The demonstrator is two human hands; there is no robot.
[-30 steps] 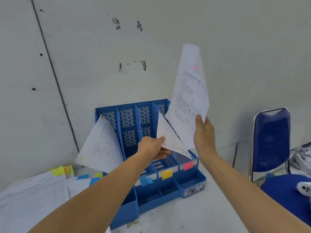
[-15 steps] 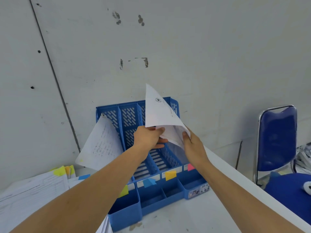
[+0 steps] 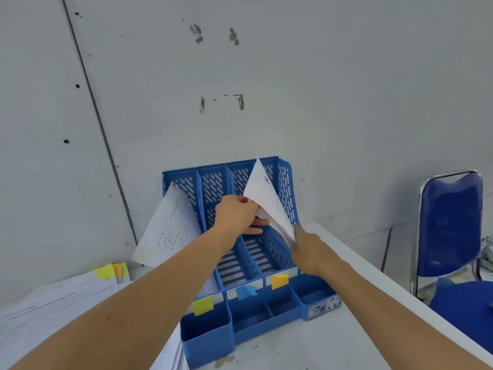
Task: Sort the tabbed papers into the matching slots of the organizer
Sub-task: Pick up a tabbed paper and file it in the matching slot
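A blue slotted organizer [image 3: 285,188] stands against the wall, with yellow [image 3: 202,305], blue [image 3: 246,291] and orange [image 3: 279,281] tabs on its front labels. White papers [image 3: 266,198] stand tilted in its rightmost slot. My left hand [image 3: 236,213] pinches their upper left edge, where a pink tab peeks out. My right hand [image 3: 309,252] is at their lower right edge; its fingers are hidden behind the sheets. A written sheet [image 3: 170,228] leans out of the leftmost slot.
A pile of tabbed papers [image 3: 53,297] lies at the left on the white table [image 3: 333,343], with yellow and orange tabs [image 3: 112,271] showing. A blue chair [image 3: 450,225] stands to the right of the table. The wall is right behind the organizer.
The sheet my right hand held high has come down into the rightmost slot. My right hand has dropped to the papers' lower edge. My left hand stayed at the papers.
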